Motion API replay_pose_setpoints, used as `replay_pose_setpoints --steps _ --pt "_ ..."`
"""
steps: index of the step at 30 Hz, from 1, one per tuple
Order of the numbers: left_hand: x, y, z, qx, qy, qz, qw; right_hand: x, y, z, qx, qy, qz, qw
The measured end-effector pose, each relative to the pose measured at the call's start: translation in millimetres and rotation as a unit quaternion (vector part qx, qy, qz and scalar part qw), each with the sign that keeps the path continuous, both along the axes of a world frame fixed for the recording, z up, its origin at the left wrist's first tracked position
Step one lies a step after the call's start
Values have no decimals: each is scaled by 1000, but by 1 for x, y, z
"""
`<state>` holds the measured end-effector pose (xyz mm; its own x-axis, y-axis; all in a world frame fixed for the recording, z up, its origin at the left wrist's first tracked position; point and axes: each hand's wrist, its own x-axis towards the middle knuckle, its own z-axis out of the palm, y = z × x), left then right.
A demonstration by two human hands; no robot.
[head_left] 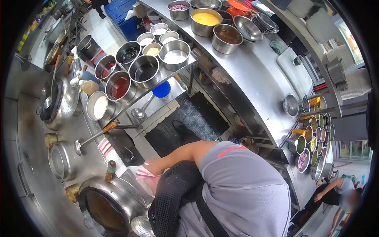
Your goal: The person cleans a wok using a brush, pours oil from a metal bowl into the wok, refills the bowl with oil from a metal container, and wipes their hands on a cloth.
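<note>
My right hand (154, 166) reaches toward the stove edge, fingers closed around a red-and-white striped cloth (142, 173). Part of that cloth is hidden under the hand and beside a black mesh piece (173, 193). My left hand is out of sight. In front of me a wok (98, 207) with brownish liquid sits on the steel range. A wooden-handled tool (111, 170) stands at the wok's far rim. Beyond it lies another striped cloth (106, 147), near a ladle (92, 141) with a wooden handle. A perforated skimmer (142, 226) is at the wok's near side.
A steel cart (136, 98) holds several pots of sauces and powders. Behind it runs a long steel counter (252, 75) with bowls and a white cutting board (294, 69). A black mat (189, 118) covers the floor. Another person (341, 189) is at the lower right.
</note>
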<state>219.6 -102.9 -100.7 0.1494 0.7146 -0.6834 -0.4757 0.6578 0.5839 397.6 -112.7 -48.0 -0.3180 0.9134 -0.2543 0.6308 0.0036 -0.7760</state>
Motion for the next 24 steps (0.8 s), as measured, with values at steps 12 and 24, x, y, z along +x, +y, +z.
replay_pose_setpoints --steps 12,24 --pt "13 -5 30 17 -31 30 999 -22 28 27 21 158 92 983" --pt "36 -13 52 21 -47 58 997 -42 61 45 -244 247 21 938"
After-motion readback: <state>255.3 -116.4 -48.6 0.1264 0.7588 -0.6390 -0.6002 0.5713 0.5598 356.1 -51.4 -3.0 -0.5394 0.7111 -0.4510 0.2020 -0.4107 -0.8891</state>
